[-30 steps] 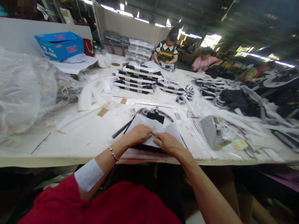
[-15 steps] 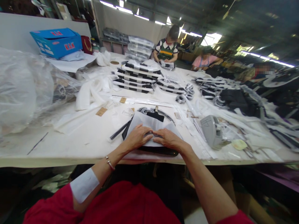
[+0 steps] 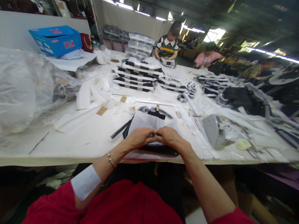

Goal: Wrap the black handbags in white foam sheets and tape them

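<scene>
A black handbag (image 3: 161, 150) lies on the table right in front of me, with a thin white sheet (image 3: 144, 120) spread over it. A black flap with a metal clasp (image 3: 157, 108) sticks out at the sheet's far edge, and a wrapped handle (image 3: 146, 109) curves behind it. My left hand (image 3: 141, 137) and my right hand (image 3: 169, 137) meet at the middle of the sheet, fingers bent and pinching its near part. Their fingertips almost touch and are partly hidden. A dark strap (image 3: 121, 128) extends from the bag's left side.
Stacked wrapped black bags (image 3: 137, 76) stand farther back. At right is a grey tape dispenser (image 3: 213, 130); at left are clear plastic bags (image 3: 21, 90) and a blue box (image 3: 56, 42). A co-worker (image 3: 167, 46) handles a wrapped item across the table (image 3: 77, 146).
My fingers have drawn closer together and bent more over the sheet. My right hand has risen slightly. The bag stays in about the same place.
</scene>
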{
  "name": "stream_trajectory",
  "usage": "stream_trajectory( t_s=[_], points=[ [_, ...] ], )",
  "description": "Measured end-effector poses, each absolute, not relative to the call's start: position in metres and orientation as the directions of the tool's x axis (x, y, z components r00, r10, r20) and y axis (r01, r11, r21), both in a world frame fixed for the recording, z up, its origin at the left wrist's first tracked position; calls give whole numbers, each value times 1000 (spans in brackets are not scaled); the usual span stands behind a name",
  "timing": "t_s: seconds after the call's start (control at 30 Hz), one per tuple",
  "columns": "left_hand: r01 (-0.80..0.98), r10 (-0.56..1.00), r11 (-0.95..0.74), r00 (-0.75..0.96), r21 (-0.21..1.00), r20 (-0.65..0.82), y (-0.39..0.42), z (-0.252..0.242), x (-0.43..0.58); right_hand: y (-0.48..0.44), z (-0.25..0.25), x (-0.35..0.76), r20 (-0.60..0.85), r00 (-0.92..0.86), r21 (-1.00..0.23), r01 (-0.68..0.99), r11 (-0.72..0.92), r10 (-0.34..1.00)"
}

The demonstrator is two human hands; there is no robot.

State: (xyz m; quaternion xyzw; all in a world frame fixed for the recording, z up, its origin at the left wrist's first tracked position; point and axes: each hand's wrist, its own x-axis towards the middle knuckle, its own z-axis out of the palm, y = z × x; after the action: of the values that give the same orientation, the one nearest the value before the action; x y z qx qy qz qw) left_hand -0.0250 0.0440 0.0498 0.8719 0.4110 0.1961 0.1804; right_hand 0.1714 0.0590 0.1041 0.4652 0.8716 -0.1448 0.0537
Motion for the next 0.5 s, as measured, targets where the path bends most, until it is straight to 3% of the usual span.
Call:
stream_trajectory(
  t_s=[0.13,0.23,0.37,0.5],
  points=[
    [728,797,-583,600,360,78,48,64,-21,52,91,182,-150,-509,-387,819,423,848],
    [750,797,-597,597,284,97,45,62,-17,44,73,189,-39,-466,-509,770,384,884],
    [736,796,-605,570,304,203,36,43,-15,38,52,191,97,-449,-490,755,435,888],
    [714,776,-630,586,304,233,34,29,-16,37,40,190,139,-525,-408,743,531,840]
  ],
)
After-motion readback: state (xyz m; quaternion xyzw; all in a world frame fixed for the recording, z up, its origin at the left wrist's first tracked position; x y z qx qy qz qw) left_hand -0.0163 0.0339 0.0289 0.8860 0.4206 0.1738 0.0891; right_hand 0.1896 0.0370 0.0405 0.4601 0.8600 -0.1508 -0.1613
